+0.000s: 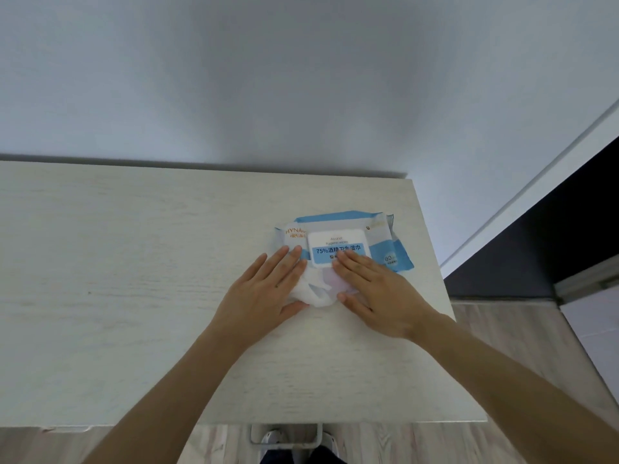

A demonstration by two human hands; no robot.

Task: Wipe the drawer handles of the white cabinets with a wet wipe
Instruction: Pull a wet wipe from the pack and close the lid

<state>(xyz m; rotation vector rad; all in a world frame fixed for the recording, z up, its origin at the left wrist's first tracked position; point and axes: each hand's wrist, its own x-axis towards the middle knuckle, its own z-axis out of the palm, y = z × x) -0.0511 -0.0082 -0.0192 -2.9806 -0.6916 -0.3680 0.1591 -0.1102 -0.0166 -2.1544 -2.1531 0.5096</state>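
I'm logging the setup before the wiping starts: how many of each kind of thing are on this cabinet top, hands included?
wipe pack: 1
loose wet wipe: 1
hands: 2 (left hand, right hand)
Total: 4

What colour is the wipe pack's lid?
The lid is white with a blue band; head view.

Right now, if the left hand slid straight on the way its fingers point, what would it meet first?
The blue-and-white plastic wet-wipe pack: the left hand lies flat on the crumpled white wipe, its fingertips seemingly touching the pack's left end.
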